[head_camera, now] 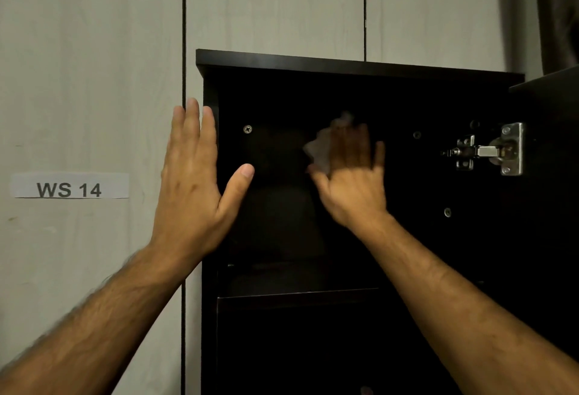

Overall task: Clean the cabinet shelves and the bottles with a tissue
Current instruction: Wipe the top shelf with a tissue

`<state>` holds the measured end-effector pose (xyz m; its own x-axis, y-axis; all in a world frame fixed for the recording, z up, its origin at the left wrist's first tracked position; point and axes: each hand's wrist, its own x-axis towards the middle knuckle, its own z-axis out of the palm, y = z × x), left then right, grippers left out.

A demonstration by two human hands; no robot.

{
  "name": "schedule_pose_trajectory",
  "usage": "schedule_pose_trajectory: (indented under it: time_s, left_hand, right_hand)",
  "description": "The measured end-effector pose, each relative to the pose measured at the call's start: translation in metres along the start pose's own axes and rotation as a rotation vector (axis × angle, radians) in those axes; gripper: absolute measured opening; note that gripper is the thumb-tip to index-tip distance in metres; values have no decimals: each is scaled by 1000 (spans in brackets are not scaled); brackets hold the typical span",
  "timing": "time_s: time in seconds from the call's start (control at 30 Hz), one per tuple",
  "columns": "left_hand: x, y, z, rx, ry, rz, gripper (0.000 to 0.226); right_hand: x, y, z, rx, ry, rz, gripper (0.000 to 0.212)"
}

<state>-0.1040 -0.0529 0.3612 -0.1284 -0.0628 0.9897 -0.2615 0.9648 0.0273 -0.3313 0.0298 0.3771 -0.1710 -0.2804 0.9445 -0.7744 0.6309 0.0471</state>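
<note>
Pressing flat, the right hand [351, 175] is holding a crumpled tissue [322, 150] against the dark back wall inside the cabinet [344, 64]. Its fingers are lying straight over the tissue, so the tissue is pinned under them, not squeezed in a fist. The hand is looking blurry, so I think it is rubbing the wall right now.

Nearest to us, both arms are reaching up from 6 o'clock. The left hand [194, 175] is sitting at about 9 o'clock from the right one, fingers straight and holding nothing. It is resting on the cabinet's left edge, with its thumb poking over into the dark opening.

Farther in, a shelf [297, 293] is lying below the hands, toward 6 o'clock. A shiny hinge [495, 150] is sitting at 3 o'clock. I cannot see any bottles.

To wipe well, the hand should be keeping the tissue flat and pushing gently, going side to side and reaching into the corners. The other hand should be holding the cabinet steady. Watch out for the screw [247, 129] at 10 o'clock, which could be tearing the tissue.
</note>
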Motion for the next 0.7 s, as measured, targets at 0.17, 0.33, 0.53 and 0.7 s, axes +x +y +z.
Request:
schedule_pose_trajectory:
  time_s: [0.17, 0.33, 0.53, 0.7]
  left_hand:
    - [0, 1, 1, -8, -1, 3, 79]
    - [1, -2, 0, -29, -8, 16, 77]
    - [2, -2, -2, -81, -12, 29, 75]
    - [2, -1, -1, -102, -1, 32, 74]
  right_hand:
    - [12, 7, -7, 74, -13, 263, 87]
    - [20, -46, -4, 143, 48, 225, 88]
    - [17, -95, -6, 189, 55, 57, 84]
    - [14, -108, -11, 116, -11, -123, 79]
